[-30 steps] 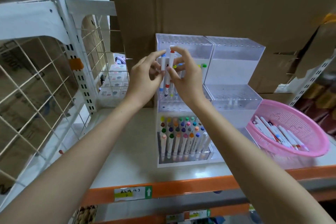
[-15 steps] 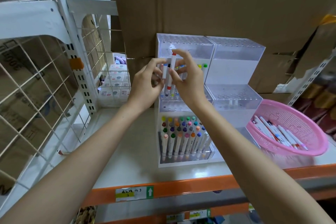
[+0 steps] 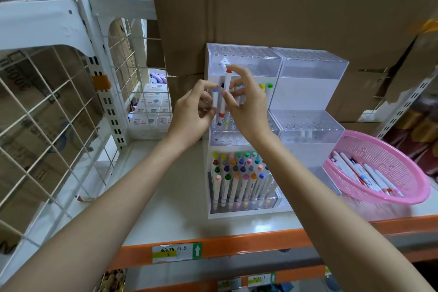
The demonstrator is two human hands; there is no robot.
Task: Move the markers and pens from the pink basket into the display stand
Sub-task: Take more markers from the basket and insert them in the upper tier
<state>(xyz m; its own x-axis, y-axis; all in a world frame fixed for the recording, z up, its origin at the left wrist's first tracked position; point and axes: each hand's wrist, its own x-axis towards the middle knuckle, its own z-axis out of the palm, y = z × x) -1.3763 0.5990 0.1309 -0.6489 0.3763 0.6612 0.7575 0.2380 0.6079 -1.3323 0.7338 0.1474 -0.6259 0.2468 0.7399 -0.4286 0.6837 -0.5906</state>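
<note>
One red-capped marker (image 3: 227, 83) stands upright, pinched between the thumb and fingertips of the right hand (image 3: 248, 111), its lower tip over the holes of the middle tier of the display stand (image 3: 305, 92). Just beside it, the left hand (image 3: 192, 114) curls its fingers round a blue-capped marker (image 3: 215, 101), also upright. Rows of coloured markers (image 3: 239, 178) fill the stand's lowest tier. Right of the stand, the pink basket (image 3: 384, 149) holds a loose heap of pens (image 3: 365, 173). Both sit on a pale shelf (image 3: 166, 185) with cardboard boxes (image 3: 284, 7) behind.
</note>
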